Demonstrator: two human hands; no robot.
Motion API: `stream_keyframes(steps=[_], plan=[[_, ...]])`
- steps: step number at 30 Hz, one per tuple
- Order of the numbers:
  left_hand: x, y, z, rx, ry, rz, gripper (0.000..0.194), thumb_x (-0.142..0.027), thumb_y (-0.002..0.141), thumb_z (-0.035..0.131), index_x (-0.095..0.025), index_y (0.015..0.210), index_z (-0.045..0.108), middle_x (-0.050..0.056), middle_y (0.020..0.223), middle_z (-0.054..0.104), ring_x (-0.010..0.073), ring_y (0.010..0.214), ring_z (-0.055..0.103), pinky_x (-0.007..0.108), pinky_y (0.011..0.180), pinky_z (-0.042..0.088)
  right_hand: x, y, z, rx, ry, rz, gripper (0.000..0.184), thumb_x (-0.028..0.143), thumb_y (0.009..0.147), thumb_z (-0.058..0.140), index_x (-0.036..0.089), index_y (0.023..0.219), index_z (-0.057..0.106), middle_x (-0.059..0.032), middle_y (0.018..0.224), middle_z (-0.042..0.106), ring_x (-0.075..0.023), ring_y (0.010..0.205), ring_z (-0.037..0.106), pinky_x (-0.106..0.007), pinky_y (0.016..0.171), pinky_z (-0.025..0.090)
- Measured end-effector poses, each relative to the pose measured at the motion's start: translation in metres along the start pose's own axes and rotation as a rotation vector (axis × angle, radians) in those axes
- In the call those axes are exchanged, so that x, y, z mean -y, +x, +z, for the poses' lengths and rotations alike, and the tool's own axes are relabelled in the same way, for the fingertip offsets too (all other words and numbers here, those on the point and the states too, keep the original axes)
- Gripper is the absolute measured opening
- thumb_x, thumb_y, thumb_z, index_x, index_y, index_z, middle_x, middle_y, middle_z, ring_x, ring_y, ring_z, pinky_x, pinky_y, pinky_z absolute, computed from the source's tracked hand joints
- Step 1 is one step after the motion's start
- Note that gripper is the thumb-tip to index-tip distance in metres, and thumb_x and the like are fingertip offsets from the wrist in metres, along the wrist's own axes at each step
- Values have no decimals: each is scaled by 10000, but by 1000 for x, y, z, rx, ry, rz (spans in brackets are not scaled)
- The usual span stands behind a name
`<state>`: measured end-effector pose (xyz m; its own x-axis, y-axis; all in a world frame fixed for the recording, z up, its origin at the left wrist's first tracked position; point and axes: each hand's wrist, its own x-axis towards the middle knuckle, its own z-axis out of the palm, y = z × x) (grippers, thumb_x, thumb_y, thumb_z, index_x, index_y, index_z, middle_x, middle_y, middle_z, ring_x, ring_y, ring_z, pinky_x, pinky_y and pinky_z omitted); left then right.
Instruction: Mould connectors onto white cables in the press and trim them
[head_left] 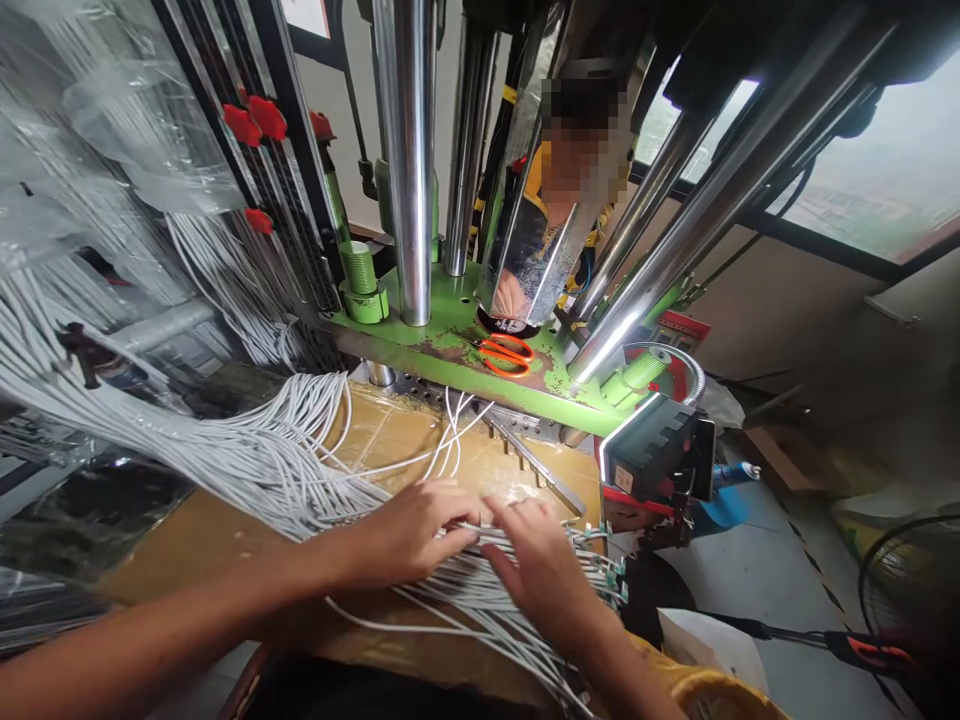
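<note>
left hand (416, 535) pinching white cables (480, 590) | right hand (536, 565) flat on them, apparently unclenched | cables under both

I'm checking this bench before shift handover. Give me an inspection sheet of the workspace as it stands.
Surface: brown board under clear wrap, mostly covered.
Job's things: bundle of white wires fanned across the board; plug ends at the right edge.
Clutter: orange scissors on the green machine base; metal bar behind the hands.
Hands: left hand and right hand both pressed onto the wires, fingers spread.
Cables: more white wires hanging at left.
Surroundings: steel columns, fan, window.
</note>
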<state>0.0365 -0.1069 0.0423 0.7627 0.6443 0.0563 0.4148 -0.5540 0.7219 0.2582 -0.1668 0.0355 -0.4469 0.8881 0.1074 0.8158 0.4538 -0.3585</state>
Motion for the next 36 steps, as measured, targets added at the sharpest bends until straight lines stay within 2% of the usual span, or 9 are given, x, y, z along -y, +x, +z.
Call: stream_keyframes(steps=[5,9,13,16,18,23,26,30,36], plan=[[-8,-60,2,16,-101,-175,292,-320,954,379,-228,1000,652,43,944,661,194,866,586,267,808,428,-14,-24,17,-12,-325,-27,249,58,830,486,159,1014,619,-44,755,629,-214,716,552,-350,711,414],[-19,-75,27,306,-493,-307,220,-395,889,514,-236,977,637,30,883,657,195,794,592,255,710,451,0,-36,17,99,-401,-16,169,38,776,528,198,758,579,-43,735,601,-223,673,544,-326,568,392],[-23,-57,61,277,-922,-434,399,-539,895,475,-158,853,585,-26,628,502,85,477,361,200,449,260,23,-35,4,241,-74,-74,345,145,822,572,170,1165,566,-109,1091,645,-276,986,592,-393,794,505],[-17,-48,72,221,-1007,-392,425,-559,873,518,-139,866,585,-28,657,493,66,486,347,189,446,230,25,-39,-5,198,345,153,714,291,881,564,224,1487,194,-112,1509,351,-249,1333,405,-428,1072,392],[-13,-46,75,200,-1055,-417,416,-552,842,567,-141,905,584,-29,656,507,72,478,373,191,442,254,24,-39,-2,192,514,196,688,333,922,503,257,1504,145,-80,1546,291,-223,1378,351,-426,1117,345],[-7,-40,79,42,-1016,-405,402,-513,811,624,-120,741,576,-48,543,432,76,491,346,206,468,233,-8,-18,15,37,347,154,388,277,968,362,202,1306,537,-94,1270,598,-214,1201,517,-389,1058,397],[-5,-39,78,-46,-993,-418,353,-448,807,656,-128,709,545,-50,588,436,67,518,345,192,472,242,-55,-8,15,-104,39,362,377,225,920,421,113,1252,560,-166,1209,590,-285,1129,496,-478,1020,377],[-4,-41,72,-79,-1054,-443,287,-423,821,635,-160,822,521,-17,686,580,110,527,520,200,467,362,-94,-6,7,-26,37,392,313,176,879,430,110,1130,606,-156,1049,618,-276,1005,534,-436,938,418],[1,-41,59,-99,-591,-266,224,-286,928,468,-157,871,642,-11,629,606,113,578,547,202,545,396,-54,-11,5,57,166,466,260,197,853,432,159,1075,564,-50,807,656,-192,722,604,-298,700,472]])
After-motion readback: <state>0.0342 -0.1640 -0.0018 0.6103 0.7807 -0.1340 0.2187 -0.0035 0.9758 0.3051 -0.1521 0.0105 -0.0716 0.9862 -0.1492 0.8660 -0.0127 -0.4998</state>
